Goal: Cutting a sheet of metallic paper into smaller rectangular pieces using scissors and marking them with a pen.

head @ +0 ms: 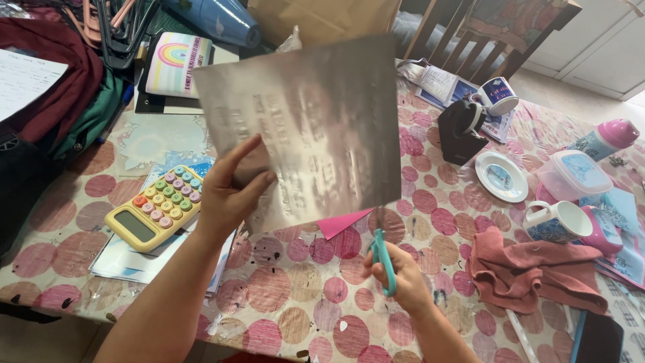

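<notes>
My left hand (228, 195) pinches the near left edge of a silvery sheet (306, 128), holding it up over the spotted tablecloth (289, 296). My right hand (396, 279) is closed through the teal scissors (383, 259) just below the sheet's near edge. A yellow calculator (156, 208) lies left, a white mug (554, 222) right

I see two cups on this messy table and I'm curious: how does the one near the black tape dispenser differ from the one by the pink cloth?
The mug by the tape dispenser sits farther back, tipped with its mouth facing away, resting on papers. The mug by the pink cloth is nearer, its white inside showing and its handle to the left. Both are white with blue printed patterns.
</notes>
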